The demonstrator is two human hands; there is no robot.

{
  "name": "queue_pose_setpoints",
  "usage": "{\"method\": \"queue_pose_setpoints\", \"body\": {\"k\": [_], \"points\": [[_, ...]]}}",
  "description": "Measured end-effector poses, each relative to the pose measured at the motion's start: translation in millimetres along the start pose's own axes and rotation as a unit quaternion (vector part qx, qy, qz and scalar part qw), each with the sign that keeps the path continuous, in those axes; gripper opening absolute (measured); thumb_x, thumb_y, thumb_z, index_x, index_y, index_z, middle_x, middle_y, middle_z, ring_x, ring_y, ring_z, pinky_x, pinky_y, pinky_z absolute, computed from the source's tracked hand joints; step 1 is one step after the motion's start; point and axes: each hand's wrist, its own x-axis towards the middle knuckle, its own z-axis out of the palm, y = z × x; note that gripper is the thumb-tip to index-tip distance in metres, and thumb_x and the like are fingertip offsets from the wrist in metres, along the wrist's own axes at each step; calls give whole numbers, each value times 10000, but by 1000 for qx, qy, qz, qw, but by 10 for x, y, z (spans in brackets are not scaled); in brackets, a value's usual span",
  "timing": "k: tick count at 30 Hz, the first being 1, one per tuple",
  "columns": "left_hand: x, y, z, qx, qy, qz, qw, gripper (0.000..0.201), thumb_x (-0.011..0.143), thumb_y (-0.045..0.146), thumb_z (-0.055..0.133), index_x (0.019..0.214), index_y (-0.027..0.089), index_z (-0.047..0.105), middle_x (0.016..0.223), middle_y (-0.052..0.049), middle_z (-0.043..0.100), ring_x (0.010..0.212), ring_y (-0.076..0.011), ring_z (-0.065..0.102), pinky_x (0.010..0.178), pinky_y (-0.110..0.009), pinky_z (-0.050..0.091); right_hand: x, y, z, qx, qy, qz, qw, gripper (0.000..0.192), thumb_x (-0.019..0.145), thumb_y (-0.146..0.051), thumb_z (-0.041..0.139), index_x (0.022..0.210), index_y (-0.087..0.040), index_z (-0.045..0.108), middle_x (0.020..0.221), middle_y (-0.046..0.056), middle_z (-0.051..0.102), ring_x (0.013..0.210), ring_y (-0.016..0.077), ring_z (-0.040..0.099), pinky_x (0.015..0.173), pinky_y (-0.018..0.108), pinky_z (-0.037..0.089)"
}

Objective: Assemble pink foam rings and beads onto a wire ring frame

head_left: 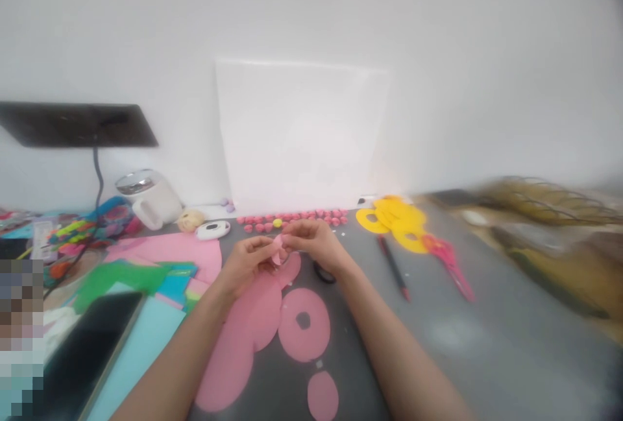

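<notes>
Both hands meet over the middle of the grey desk (487, 343), well back from its near edge. The left hand (246, 262) and the right hand (316, 242) pinch a small pink paper piece (279, 249) between their fingertips, fingers curled closed on it from either side and holding it just above the desk.

Directly below the hands lie pink paper cutouts: a pink ring with a hole in its middle (304, 325), a small pink oval (322, 396) near the near edge, and larger pink shapes (243, 336) overlapping to the ring's left. A row of small pink rolled pieces (296, 218) runs along the far edge, in front of a white board (302, 135) leaning on the wall.

Toward the right side lie yellow paper rings (394, 220), pink scissors (450, 265) and a dark pencil (394, 268). Toward the left are stacked coloured sheets (146, 278), a white mug (148, 200) and a dark phone (87, 349).
</notes>
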Motion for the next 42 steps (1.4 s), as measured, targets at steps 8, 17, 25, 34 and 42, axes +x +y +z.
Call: {"method": "queue_pose_setpoints", "body": {"k": [8, 17, 25, 34, 42], "points": [[4, -29, -24, 9, -14, 9, 1000, 219, 708, 347, 685, 668, 135, 643, 691, -59, 646, 587, -129, 570, 557, -252, 460, -8, 48, -10, 22, -36, -4, 999, 216, 639, -323, 736, 738, -153, 648, 639, 16, 666, 614, 156, 636, 687, 339, 516], [3, -31, 0, 43, -9, 16, 999, 263, 708, 381, 673, 637, 134, 621, 754, -88, 686, 582, -138, 588, 571, -265, 480, -5, 48, -18, 0, -5, -6, 1000, 240, 605, -329, 757, 709, -158, 623, 637, 18, 667, 609, 154, 627, 653, 306, 503], [-7, -3, 55, 58, 66, 65, 994, 332, 742, 455, 597, 891, 158, 596, 570, -10, 643, 489, -156, 604, 494, -272, 496, -14, 16, -14, 7, -28, -5, 1000, 265, 614, -368, 745, 674, -152, 604, 627, 25, 658, 605, 156, 622, 663, 318, 502], [-22, -16, 51, 143, 74, 127, 979, 185, 698, 269, 645, 843, 162, 682, 560, -10, 644, 504, -135, 597, 515, -249, 518, 12, 82, -56, -25, -12, 10, 1000, 252, 686, -391, 679, 736, -146, 656, 704, 20, 663, 692, 132, 622, 748, 304, 499], [-11, -41, 52, 191, 116, 225, 948, 156, 723, 304, 631, 785, 188, 715, 640, -17, 679, 493, -124, 583, 487, -237, 508, 1, 33, -53, -23, -36, 10, 999, 232, 670, -351, 703, 788, -151, 688, 714, 18, 672, 714, 133, 622, 752, 294, 486]]}}
